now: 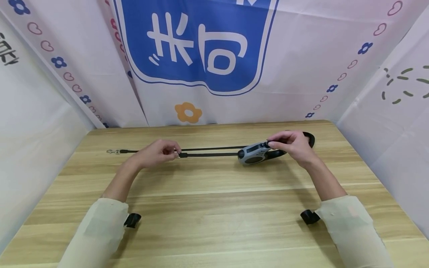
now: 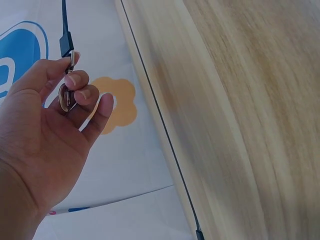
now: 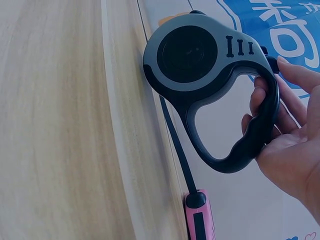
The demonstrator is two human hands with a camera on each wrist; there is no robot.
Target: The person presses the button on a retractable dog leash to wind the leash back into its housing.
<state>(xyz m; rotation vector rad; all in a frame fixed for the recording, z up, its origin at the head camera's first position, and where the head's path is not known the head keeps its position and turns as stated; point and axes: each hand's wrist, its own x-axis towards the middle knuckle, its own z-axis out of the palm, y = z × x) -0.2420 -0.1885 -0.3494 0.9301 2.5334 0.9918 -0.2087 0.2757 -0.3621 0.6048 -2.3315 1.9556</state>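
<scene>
A grey and black retractable dog leash (image 1: 253, 153) is stretched between the two hands. My right hand (image 1: 291, 143) grips its black handle (image 3: 245, 150), the thumb resting at the black button (image 3: 271, 63). The leash's black cord (image 1: 214, 154) runs left to my left hand (image 1: 157, 152), which pinches the metal clip (image 2: 69, 95) at its end with curled fingers. Just behind lies a second cord (image 1: 218, 149), ending in a silver clip (image 1: 113, 151) at the left. In the right wrist view this cord leads to a pink and black leash case (image 3: 202, 220), mostly cut off by the frame.
A wooden table (image 1: 214, 223) carries the second leash near its back edge. White printed cloth (image 1: 295, 74) hangs behind and at both sides. Black wrist pieces (image 1: 133, 220) stick out from the sleeves.
</scene>
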